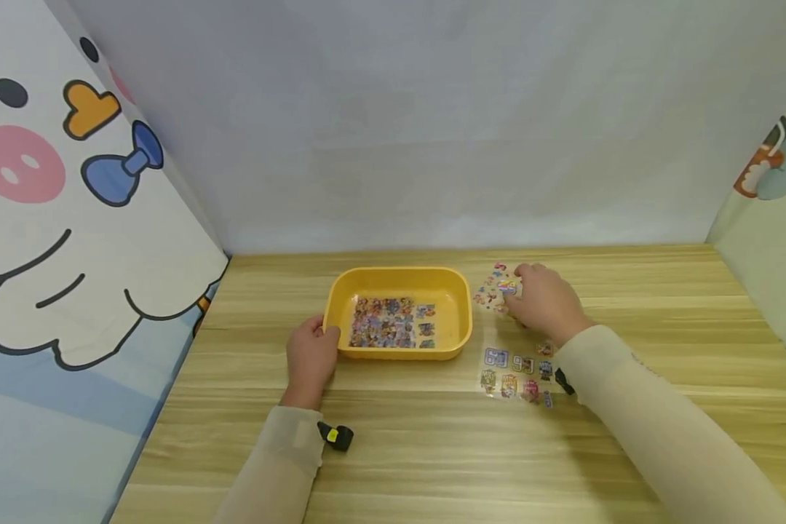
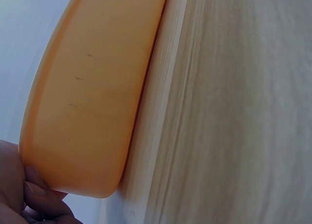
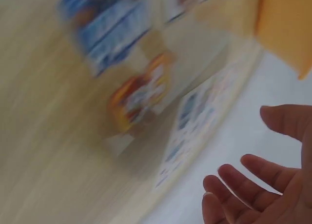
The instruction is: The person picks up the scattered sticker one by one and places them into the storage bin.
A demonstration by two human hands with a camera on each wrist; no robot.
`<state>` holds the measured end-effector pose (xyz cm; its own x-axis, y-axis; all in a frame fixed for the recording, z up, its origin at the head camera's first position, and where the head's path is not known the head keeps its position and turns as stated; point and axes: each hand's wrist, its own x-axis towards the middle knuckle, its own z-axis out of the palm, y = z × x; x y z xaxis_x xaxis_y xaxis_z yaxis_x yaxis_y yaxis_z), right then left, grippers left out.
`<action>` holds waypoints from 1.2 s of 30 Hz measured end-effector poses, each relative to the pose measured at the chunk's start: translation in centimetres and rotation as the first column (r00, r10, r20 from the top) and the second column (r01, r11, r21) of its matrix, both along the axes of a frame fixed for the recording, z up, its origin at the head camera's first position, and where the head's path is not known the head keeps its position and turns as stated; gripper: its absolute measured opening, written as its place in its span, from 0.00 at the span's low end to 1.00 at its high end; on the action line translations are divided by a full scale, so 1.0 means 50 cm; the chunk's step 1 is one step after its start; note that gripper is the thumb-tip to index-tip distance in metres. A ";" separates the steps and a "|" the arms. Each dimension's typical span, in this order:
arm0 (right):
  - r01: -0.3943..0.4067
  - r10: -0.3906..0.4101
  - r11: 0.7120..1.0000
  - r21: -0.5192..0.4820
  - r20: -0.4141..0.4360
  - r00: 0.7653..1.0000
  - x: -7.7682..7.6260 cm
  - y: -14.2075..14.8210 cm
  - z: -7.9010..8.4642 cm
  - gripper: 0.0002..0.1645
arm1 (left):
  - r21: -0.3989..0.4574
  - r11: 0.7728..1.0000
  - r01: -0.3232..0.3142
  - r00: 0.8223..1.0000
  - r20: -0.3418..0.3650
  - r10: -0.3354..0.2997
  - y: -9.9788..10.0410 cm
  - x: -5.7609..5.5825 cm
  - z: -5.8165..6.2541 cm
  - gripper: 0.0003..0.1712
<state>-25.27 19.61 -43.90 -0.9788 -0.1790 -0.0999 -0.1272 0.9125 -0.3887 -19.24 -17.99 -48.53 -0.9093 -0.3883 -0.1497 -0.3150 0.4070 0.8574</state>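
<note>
A yellow plastic tray (image 1: 399, 354) sits on the table, a clear sheet of small colourful cartoon stickers (image 1: 383, 324) lying inside it. My left hand (image 1: 311, 360) grips the tray's near left corner, thumb at the rim; curled fingers (image 2: 44, 199) show at its end in the left wrist view. To the tray's right, my right hand (image 1: 549, 300) is over a second clear sticker sheet (image 1: 491, 291) and partly covers it. In the right wrist view the thumb and fingers are spread apart with nothing between them. Nearer me lies another clear sheet with larger stickers (image 1: 509, 375).
The wood-grain table (image 1: 393, 451) runs back to a pale wall (image 1: 432, 131). A cartoon-printed panel (image 1: 59, 218) stands along the left side and another printed panel (image 1: 773, 240) along the right. Dark wrist straps (image 1: 337, 437) show at the sleeves.
</note>
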 end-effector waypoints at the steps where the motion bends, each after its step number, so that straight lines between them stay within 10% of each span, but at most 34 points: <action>1: -0.017 0.017 1.000 0.026 -0.005 1.000 -0.004 0.005 -0.003 0.35 | 0.001 1.000 -0.001 1.000 -0.001 0.001 0.000 0.000 0.000 0.26; 13: -0.141 0.156 0.934 0.329 -0.019 0.988 -0.040 0.077 -0.022 0.52 | 0.018 1.000 0.009 1.000 -0.001 -0.009 0.000 -0.003 -0.004 0.25; 36: -0.048 0.026 0.985 0.163 0.137 0.990 -0.078 0.101 -0.048 0.59 | 0.020 1.000 -0.004 1.000 -0.005 0.004 -0.001 0.005 0.002 0.24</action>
<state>-29.17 24.65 -46.30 -0.9475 -0.1851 -0.2608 -0.1194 0.9613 -0.2484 -19.00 -18.04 -48.41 -0.9084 -0.3893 -0.1526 -0.3121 0.3884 0.8671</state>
